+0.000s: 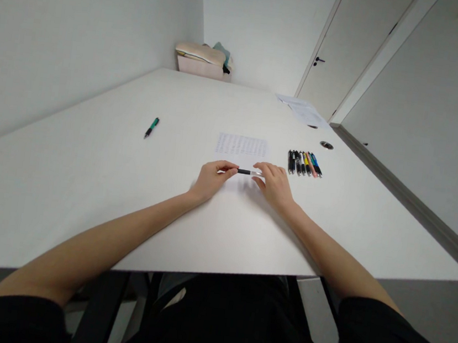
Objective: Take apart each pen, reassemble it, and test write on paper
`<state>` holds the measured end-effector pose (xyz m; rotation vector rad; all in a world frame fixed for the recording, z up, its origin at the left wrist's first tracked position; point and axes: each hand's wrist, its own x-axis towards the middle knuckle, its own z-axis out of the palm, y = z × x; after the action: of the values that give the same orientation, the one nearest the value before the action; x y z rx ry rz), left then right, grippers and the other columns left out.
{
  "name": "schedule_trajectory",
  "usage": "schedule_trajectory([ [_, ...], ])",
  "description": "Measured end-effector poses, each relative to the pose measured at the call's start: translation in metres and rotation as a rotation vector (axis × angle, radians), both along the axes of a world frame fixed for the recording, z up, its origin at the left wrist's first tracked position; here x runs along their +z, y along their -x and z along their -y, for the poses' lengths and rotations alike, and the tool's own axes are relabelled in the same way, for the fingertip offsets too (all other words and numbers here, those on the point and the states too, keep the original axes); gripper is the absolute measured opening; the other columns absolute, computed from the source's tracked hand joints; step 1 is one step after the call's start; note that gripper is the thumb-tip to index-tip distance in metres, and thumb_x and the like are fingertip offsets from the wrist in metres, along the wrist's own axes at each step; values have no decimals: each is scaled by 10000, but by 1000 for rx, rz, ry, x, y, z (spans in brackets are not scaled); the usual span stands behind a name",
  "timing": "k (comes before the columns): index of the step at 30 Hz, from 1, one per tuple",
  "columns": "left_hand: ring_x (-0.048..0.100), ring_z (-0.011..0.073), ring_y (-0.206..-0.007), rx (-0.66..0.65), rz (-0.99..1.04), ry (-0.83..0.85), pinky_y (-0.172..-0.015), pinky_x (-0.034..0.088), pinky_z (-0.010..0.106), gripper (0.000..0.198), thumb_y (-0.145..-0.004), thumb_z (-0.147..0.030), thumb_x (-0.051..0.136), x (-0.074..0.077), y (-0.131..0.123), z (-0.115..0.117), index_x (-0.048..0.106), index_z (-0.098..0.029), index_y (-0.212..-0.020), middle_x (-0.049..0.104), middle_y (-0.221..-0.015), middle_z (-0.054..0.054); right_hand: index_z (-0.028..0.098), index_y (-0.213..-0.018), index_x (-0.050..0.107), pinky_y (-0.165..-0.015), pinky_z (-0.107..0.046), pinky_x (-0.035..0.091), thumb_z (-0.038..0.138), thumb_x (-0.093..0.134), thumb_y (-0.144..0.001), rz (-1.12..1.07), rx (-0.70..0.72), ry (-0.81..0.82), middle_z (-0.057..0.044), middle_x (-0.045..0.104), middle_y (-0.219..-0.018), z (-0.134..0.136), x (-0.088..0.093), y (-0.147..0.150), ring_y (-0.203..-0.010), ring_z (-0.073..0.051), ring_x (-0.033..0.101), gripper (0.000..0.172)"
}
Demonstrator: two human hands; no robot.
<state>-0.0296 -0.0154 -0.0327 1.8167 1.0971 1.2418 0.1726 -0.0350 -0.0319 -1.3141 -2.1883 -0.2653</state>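
Observation:
A pen (244, 171) lies level between my two hands, just above the near part of a sheet of paper. Its black section shows in the middle, with a clear, silvery section toward the right. My left hand (211, 179) pinches the black end between thumb and fingers, which hide that tip. Around the clear end curl the thumb and fingers of my right hand (274, 185), covering the far right of the pen. Beyond the hands, the white sheet (242, 145) carries rows of small handwriting too tiny to read.
A row of several pens (305, 163) lies right of the paper. A green and black pen (151, 128) rests alone at left. Farther back are loose papers (305, 112), a round cable grommet (326, 145) and a pink box (200, 66) with folded cloth on the white table (170, 103).

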Motion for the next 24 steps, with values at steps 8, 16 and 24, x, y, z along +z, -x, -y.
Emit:
schedule_trajectory([
  [8,599,139,-710,-29,-39,-5,-655,486,251,274,-802,-383,534,-4,0,2,667,-166,-899,665,-785,38,191,-1030,592,-768,-302,359,350,392,-916,70,33,-1,-91,615,-1046,0,1,-2,-899,-191,562,280],
  [16,593,130,-767,-55,-205,-262,-693,495,251,225,-814,-283,541,-4,4,1,595,-166,-998,636,-944,58,197,-1027,618,-756,-301,311,360,356,-934,155,-36,7,-62,664,-929,0,4,-4,-838,-186,559,323],
  [24,572,183,-890,-76,-571,-581,-823,452,327,219,-892,-276,436,0,14,-3,606,-163,-972,631,-926,85,189,-1015,597,-725,-303,294,305,332,-947,219,-29,62,-73,652,-931,-1,3,-4,-864,-187,547,298],
])
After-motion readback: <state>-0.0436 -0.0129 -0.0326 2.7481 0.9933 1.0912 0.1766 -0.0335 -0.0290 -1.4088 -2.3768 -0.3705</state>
